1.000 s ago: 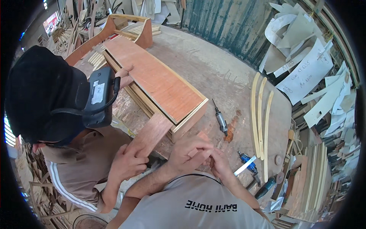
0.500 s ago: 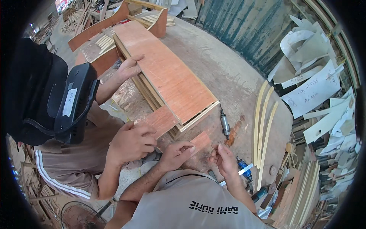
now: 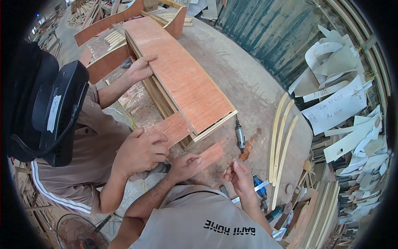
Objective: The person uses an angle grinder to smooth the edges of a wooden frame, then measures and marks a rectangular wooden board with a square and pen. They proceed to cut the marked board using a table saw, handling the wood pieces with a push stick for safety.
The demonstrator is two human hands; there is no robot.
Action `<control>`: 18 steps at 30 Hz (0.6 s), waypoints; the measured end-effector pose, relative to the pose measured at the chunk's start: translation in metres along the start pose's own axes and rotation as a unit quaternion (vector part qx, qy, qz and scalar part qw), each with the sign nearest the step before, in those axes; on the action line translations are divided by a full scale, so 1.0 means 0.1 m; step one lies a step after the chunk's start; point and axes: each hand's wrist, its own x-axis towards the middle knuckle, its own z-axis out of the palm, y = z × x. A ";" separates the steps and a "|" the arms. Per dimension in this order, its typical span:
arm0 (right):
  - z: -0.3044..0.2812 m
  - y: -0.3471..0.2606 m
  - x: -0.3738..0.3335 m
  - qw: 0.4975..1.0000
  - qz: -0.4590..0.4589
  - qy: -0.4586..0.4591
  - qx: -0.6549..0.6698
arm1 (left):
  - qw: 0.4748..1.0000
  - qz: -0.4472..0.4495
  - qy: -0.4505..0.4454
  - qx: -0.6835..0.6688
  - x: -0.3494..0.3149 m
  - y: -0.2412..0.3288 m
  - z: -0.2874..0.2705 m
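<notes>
My left hand is near the bench's front, beside and partly over a short reddish plywood strip. Its fingers are curled toward the thumb; what they hold, if anything, is hidden. My right hand is raised to the right of the strip with fingers pinched, on something too small to make out. Beyond both stands a long plywood-topped wooden box. A co-worker's hand grips its left side. The co-worker's other hand is beside a plywood board at the box's near end.
A grey air screwdriver lies right of the box. A blue power tool is beside my right wrist. Several curved wooden slats lie farther right. White templates hang on the right wall. A fan stands low at left.
My left hand has shifted left, showing more of the plywood strip. My right hand keeps its pinch. The co-worker's head has moved left and down; the hand on the box stays.
</notes>
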 end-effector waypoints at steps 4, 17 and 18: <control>0.02 -0.06 0.02 0.999 -0.020 0.000 -0.047 | 0.997 -0.010 0.031 -0.076 0.05 -0.11 0.03; 0.94 -1.20 0.48 0.779 -0.309 -0.064 -0.541 | 0.970 0.015 0.181 -0.160 0.11 -0.12 0.09; 1.00 -1.25 0.52 0.757 -0.306 -0.069 -0.573 | 0.972 0.012 0.180 -0.152 0.10 -0.13 0.07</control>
